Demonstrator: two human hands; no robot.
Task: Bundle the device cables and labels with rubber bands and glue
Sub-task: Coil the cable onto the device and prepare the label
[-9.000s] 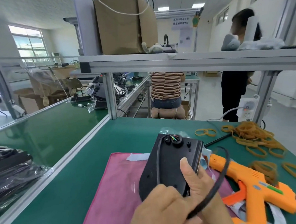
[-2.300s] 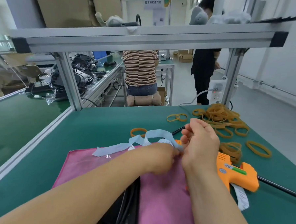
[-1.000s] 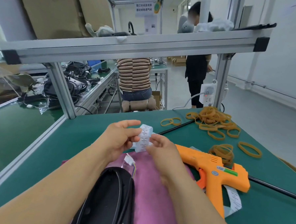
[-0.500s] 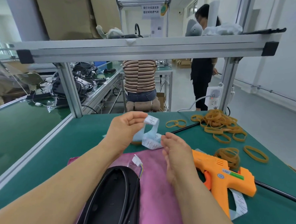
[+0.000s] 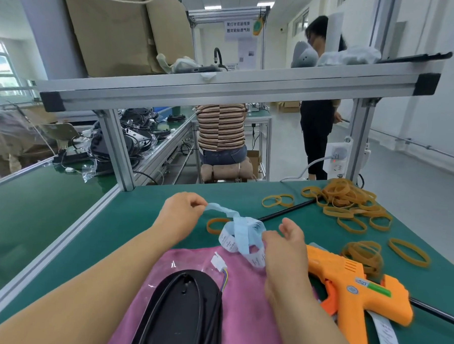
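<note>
My left hand [image 5: 180, 212] pinches one end of a pale blue label strip [image 5: 243, 233] above the green table. The strip curls in loose loops down to my right hand [image 5: 284, 244], whose thumb and fingers hold its other end. Below them a black device [image 5: 179, 314] with a black cable along its edge lies on a pink cloth [image 5: 249, 317]; a white connector [image 5: 219, 262] on coloured wires sticks out of it. An orange glue gun [image 5: 351, 286] lies to the right on the table. Loose rubber bands [image 5: 348, 202] lie beyond it, and one band [image 5: 216, 225] sits just behind the strip.
A second label strip [image 5: 388, 338] lies under the glue gun. A black cord [image 5: 284, 213] crosses the green table [image 5: 128, 224]. An aluminium frame post [image 5: 118, 147] and shelf stand at the table's far edge. Two people are beyond the bench.
My left hand has pulled the strip's end out to the left and lower, unrolling it. My right hand has taken hold of the other end. The view has tilted down slightly.
</note>
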